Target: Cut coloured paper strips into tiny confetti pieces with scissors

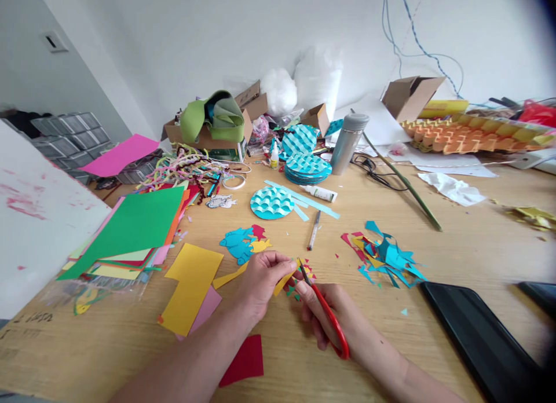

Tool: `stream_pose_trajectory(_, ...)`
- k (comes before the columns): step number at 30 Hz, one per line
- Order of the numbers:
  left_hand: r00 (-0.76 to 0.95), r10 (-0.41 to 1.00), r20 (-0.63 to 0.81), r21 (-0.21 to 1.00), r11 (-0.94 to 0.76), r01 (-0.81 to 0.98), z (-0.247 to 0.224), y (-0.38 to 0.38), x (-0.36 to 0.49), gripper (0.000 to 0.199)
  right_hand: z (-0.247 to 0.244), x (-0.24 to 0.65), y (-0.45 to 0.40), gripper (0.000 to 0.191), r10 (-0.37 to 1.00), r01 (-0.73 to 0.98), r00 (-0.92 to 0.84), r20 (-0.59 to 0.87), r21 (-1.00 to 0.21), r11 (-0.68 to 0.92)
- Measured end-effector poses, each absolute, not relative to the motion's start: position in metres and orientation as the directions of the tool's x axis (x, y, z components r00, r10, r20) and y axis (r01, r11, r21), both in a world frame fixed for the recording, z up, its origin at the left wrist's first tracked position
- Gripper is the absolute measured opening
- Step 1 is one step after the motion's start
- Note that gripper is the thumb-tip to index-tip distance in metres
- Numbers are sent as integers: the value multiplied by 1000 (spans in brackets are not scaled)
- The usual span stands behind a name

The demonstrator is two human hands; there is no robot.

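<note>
Near the middle of the table, my left hand pinches a small piece of yellow paper. My right hand grips red-handled scissors, whose blade tips touch or nearly touch the paper's edge. Small coloured snippets lie under and behind the fingers. Just beyond my left hand are blue paper fish, a red one and a yellow one. A yellow paper strip runs partly behind my left wrist.
Left are yellow sheets, red paper and a green-topped paper stack. Paper scraps and a black phone lie right. Behind stand a wave-patterned disc, pen, glue tube and steel flask.
</note>
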State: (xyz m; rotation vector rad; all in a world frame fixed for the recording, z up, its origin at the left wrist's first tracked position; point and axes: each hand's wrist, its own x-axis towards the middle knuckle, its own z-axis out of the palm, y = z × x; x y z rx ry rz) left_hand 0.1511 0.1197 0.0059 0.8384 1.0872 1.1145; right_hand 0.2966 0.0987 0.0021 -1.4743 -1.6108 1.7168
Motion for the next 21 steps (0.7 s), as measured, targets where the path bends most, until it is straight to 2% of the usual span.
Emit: stream_pose_trajectory(21, 51, 964, -259, 915, 262, -306, 9, 118, 153, 12, 7, 294, 100, 59, 805, 378, -346, -482, -857, -350)
